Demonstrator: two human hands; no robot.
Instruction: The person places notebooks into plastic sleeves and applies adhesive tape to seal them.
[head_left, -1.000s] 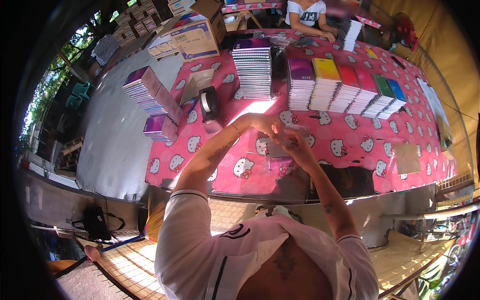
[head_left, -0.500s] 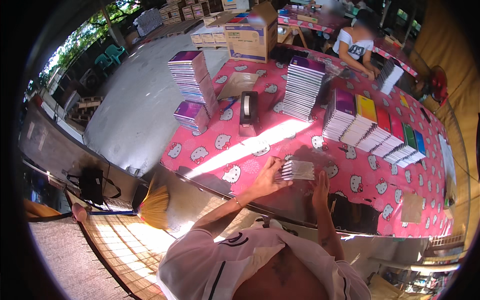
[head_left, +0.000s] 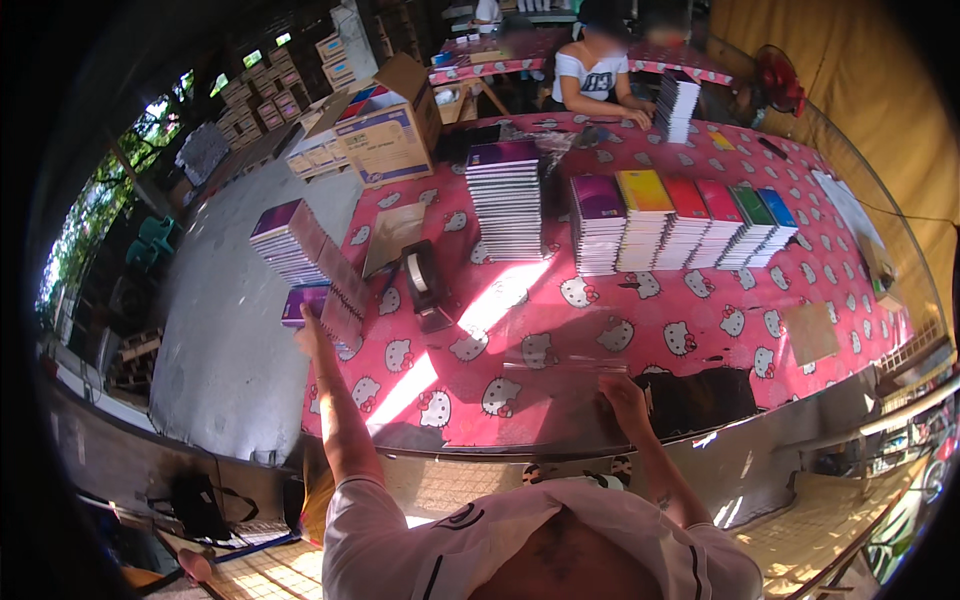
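Observation:
My left hand point(head_left: 316, 338) reaches to the short purple-topped stack of notebooks point(head_left: 306, 300) at the table's left edge. Its fingers close on the near end of the top bundle. Beside that rises a taller stack of notebooks point(head_left: 290, 248) in clear wrapping. Close to the front edge, my right hand point(head_left: 624, 396) has its fingers curled at the end of a clear plastic bag point(head_left: 565, 367) lying flat on the table. The bag's outline is faint. A black tape dispenser point(head_left: 424, 285) stands between the left stacks and the bag.
Farther back stand a tall notebook stack point(head_left: 505, 205) and a row of coloured notebooks point(head_left: 690, 225). An open carton point(head_left: 385, 140) is at the far left corner. Across the table sits a person point(head_left: 592, 75) beside another notebook stack point(head_left: 678, 108). A dark patch point(head_left: 700, 400) lies near the front edge.
The small wrapped bundle between my hands is gone from the front of the table. My left hand has moved left to the short stack; my right stays near the front edge. The view has turned.

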